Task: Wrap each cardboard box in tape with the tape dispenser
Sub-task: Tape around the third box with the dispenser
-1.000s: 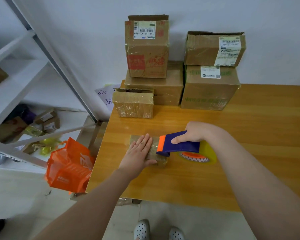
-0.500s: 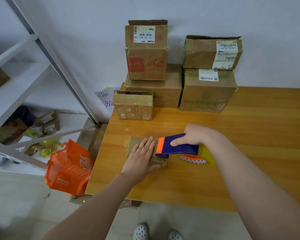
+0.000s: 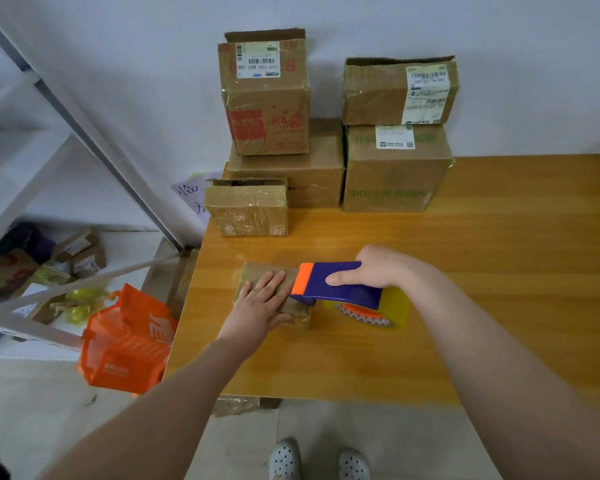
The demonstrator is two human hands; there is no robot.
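Note:
A small flat cardboard box (image 3: 260,271) lies on the wooden table (image 3: 499,258) near its left edge. My left hand (image 3: 260,308) presses flat on the box's top with straight fingers. My right hand (image 3: 378,268) grips the blue and orange tape dispenser (image 3: 336,284), whose orange front end rests on the box's right end. The yellowish tape roll (image 3: 392,310) hangs below the dispenser, just right of the box.
Several bigger cardboard boxes are stacked against the wall: a tall one (image 3: 265,95), two on the right (image 3: 397,168), a small taped one (image 3: 246,209) in front. An orange bag (image 3: 125,344) hangs off the table's left side. White shelving (image 3: 32,161) stands further left.
The view has shifted slightly. My left hand has slid a little along the box top, and the dispenser stays at the box's right end.

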